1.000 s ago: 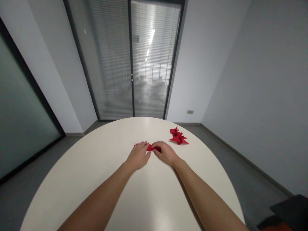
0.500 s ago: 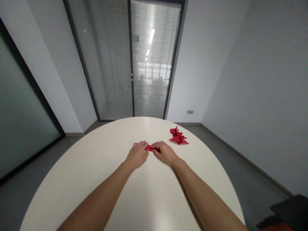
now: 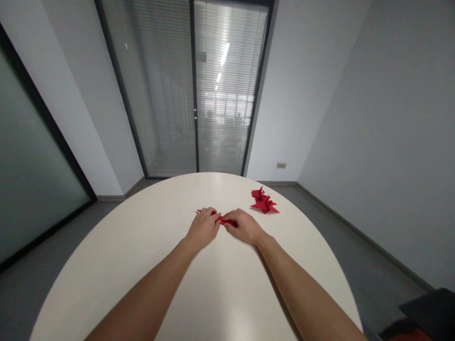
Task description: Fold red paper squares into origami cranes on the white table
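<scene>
A folded piece of red paper (image 3: pixel 222 220) lies low over the white round table (image 3: pixel 213 289), mostly covered by my fingers. My left hand (image 3: pixel 204 228) is closed on its left part, and a thin red tip sticks out beyond the fingers. From the other side my right hand (image 3: pixel 243 225) grips the right part, thumb below and fingers above. Between the two hands only a short strip of the paper shows. To the right, apart from my hands, sits a small cluster of red origami figures (image 3: pixel 263 202) with pointed wings.
Past the table's far edge stands a glass partition (image 3: pixel 223 132) with blinds and a dark frame. A wall socket (image 3: pixel 281 166) is low on the wall behind. Something black (image 3: pixel 432 312) stands at the lower right, beside the table.
The fingers of both hands have shifted slightly on the red paper, and the visible strip between them looks narrower. The origami cluster has stayed in place.
</scene>
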Demonstrator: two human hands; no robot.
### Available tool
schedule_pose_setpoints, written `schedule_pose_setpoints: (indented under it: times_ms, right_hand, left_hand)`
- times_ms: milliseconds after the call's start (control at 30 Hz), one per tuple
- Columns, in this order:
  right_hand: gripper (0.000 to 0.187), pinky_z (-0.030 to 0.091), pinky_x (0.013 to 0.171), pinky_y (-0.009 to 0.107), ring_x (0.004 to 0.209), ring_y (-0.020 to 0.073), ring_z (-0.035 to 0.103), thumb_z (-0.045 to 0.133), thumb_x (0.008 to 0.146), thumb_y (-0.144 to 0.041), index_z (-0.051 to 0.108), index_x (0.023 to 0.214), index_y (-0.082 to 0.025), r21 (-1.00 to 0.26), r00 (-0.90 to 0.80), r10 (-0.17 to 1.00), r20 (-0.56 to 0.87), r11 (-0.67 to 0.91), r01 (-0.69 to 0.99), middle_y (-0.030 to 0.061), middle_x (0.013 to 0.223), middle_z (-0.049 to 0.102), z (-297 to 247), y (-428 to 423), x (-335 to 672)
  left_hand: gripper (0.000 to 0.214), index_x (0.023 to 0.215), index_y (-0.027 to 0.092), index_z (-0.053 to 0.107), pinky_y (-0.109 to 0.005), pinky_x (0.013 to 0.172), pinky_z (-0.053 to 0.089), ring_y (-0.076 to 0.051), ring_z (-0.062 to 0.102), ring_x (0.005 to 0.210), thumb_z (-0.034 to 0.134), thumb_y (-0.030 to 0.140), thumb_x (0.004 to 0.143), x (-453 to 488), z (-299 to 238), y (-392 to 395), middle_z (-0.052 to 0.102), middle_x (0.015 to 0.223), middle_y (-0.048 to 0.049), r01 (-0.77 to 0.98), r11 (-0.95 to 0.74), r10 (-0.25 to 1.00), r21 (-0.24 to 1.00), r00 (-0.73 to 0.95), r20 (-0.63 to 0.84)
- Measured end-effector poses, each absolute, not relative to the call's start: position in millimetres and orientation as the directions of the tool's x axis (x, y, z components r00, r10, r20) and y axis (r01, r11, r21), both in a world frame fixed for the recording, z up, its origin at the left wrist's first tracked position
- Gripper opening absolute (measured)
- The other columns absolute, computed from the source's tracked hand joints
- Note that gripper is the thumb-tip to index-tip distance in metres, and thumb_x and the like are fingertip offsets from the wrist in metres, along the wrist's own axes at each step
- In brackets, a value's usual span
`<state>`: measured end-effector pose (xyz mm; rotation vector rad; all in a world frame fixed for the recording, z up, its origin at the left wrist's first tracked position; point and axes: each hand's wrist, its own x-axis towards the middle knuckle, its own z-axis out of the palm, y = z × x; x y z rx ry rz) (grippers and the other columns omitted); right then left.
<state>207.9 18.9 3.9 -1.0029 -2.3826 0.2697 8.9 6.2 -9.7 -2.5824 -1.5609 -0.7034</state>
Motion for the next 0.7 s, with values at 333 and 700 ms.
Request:
schedule_pose_setpoints:
  times_ms: [333, 700]
  right_hand:
    - [0.025, 0.049, 0.089, 0.032, 0.098, 0.0217, 0.067, 0.067, 0.085, -0.022, 0.077, 0.108, -0.023, -0.386, -0.582, 0.699, 0.416, 0.715, 0.583, 0.0055, 0.106, 0.076, 2.3, 19.0, 211.3]
    - [0.023, 0.049, 0.080, 0.030, 0.085, 0.0197, 0.066, 0.063, 0.083, -0.015, 0.078, 0.100, -0.022, -0.400, -0.533, 0.727, 0.432, 0.685, 0.609, 0.0042, 0.093, 0.077, 8.9, 15.5, 210.3]
  left_hand:
    - [0.031, 0.121, 0.025, 0.070, -0.038, 0.110, 0.045, -0.024, 0.061, 0.123, 0.057, 0.026, 0.093, 2.8, -10.4, 9.0, 0.068, 0.133, -0.0057, 0.754, -0.573, 0.810, 0.321, 0.459, 0.365]
    - [0.023, 0.109, 0.020, 0.070, -0.033, 0.092, 0.052, -0.022, 0.068, 0.103, 0.052, 0.020, 0.094, 5.9, -6.1, 7.9, 0.072, 0.114, -0.0068, 0.738, -0.567, 0.818, 0.366, 0.451, 0.357]
